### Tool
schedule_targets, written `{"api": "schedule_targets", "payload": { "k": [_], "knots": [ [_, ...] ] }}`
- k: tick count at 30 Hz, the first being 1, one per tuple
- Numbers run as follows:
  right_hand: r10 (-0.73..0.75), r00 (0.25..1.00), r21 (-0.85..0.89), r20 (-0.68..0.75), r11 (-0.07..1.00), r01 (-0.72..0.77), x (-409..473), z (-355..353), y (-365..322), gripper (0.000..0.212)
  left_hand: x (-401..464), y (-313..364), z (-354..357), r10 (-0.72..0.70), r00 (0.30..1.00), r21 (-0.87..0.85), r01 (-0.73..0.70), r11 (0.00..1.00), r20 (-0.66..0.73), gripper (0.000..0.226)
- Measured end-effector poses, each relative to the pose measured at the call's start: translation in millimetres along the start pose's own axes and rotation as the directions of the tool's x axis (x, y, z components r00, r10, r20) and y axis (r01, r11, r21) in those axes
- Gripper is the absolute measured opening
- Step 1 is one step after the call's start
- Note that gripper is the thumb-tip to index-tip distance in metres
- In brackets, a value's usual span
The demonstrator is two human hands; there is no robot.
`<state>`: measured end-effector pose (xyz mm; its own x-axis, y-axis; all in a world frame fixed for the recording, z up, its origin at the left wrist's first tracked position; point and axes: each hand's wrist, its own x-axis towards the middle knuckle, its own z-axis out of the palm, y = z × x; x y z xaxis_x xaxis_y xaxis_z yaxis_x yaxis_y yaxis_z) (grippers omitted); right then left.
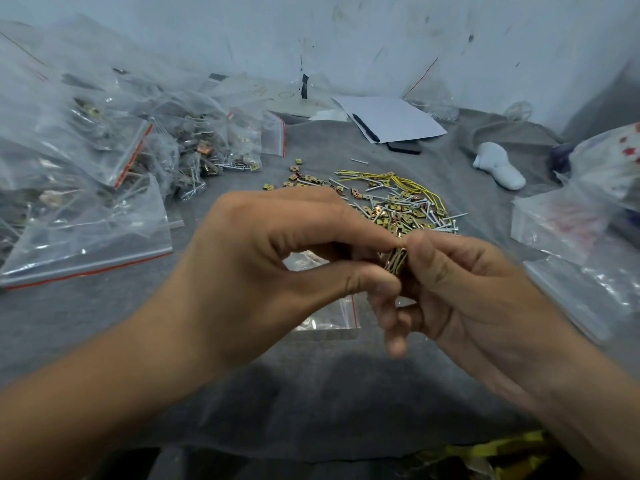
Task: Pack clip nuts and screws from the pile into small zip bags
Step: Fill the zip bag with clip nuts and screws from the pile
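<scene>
My left hand and right hand pinching a stack of clip nuts mid-worktop, small zip bag beneath, loose pile just beyond, filled bags crowding left edge, bare grey cloth near me.

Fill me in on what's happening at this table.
A person is packing hardware. Both hands, left hand and right hand, pinch a small stack of clip nuts above an empty zip bag lying on the grey cloth. The loose pile of clip nuts and screws sits just beyond; filled bags are heaped at the left.
</scene>
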<state>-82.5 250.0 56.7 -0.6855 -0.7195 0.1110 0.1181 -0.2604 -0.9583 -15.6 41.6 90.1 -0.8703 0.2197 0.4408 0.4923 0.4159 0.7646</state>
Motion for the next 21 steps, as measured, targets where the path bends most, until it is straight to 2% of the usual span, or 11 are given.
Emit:
{"api": "schedule_targets", "payload": {
  "k": [4, 11, 14, 21],
  "knots": [
    [-0.072, 0.997, 0.075, -0.035, 0.994, 0.075, 1, 14, 13, 0.036, 0, 0, 0, 0.014, 0.999, 0.041, -0.012, 0.999, -0.031, 0.040],
    [-0.173, 0.968, 0.043, -0.182, 0.982, 0.183, 4, 29, 30, 0.029, -1, 1, 5, 0.047, 0.998, 0.092, -0.043, 0.995, -0.045, 0.040],
    [-0.180, 0.965, 0.058, -0.191, 0.979, 0.194, 3, 30, 30, 0.027, 0, 3, 7, 0.078, 0.996, 0.116, -0.073, 0.991, -0.041, 0.044],
    [-0.202, 0.962, -0.017, -0.187, 0.979, 0.202, 5, 30, 24, 0.028, -2, -5, 6, 0.056, 0.996, 0.134, -0.047, 0.990, -0.063, 0.037]
  ]
}}
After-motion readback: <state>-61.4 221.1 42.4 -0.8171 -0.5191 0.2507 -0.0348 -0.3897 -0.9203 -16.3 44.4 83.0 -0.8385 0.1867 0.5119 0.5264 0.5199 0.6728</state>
